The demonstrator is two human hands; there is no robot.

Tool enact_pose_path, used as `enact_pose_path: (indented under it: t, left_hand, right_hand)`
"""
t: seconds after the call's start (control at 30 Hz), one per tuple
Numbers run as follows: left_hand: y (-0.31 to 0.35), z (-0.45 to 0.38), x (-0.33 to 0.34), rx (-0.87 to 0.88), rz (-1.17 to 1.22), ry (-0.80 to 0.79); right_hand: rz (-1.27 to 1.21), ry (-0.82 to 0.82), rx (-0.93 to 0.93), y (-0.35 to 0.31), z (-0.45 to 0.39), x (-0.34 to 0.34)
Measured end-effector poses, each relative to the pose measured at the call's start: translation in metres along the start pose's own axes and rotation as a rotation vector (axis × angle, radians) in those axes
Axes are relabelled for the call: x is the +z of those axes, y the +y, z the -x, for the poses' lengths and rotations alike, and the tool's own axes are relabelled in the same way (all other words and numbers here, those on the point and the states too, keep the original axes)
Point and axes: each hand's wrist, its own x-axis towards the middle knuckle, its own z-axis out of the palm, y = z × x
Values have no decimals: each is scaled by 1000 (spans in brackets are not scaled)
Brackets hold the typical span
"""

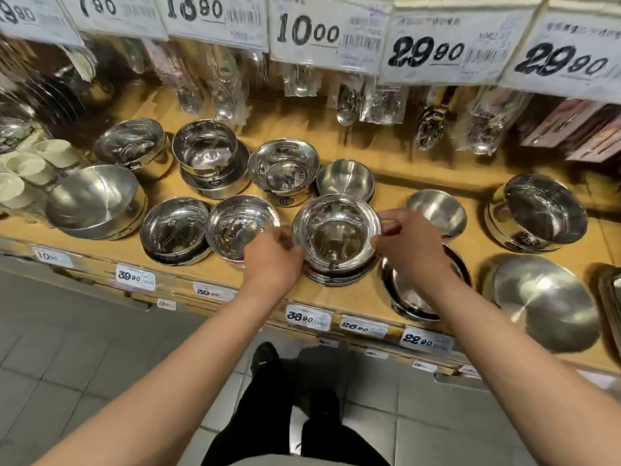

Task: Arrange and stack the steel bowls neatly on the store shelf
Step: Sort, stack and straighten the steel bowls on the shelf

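Observation:
A shiny steel bowl (336,235) sits on top of a low stack of bowls near the front of the wooden shelf (386,183). My left hand (272,260) grips its left rim and my right hand (408,243) grips its right rim. Just left of it stand two more steel bowls (240,227) (174,230). Behind are bowl stacks (208,156) (284,171) and a matte bowl (346,179). A small matte bowl (437,211) stands behind my right hand, and a shallow bowl stack (403,297) lies under my right wrist.
A large bowl (94,201) and white cups (30,166) stand at the left. At the right are a bowl stack (537,213) and a matte lid (544,301). Packaged spoons (379,102) hang behind under price cards. Price tags line the shelf's front edge (309,317). Grey tiled floor lies below.

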Motion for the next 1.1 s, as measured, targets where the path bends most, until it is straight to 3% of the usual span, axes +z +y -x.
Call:
enact_pose_path:
  t: [0.4, 0.53, 1.1]
  left_hand:
    - [-1, -5, 5, 71, -95, 71]
    - [-3, -8, 6, 27, -9, 56]
    - [-7, -6, 5, 40, -16, 42]
  right_hand:
    - [142, -5, -52, 18, 2, 12]
    - [204, -19, -79, 17, 2, 10]
    - [134, -1, -38, 21, 0, 17]
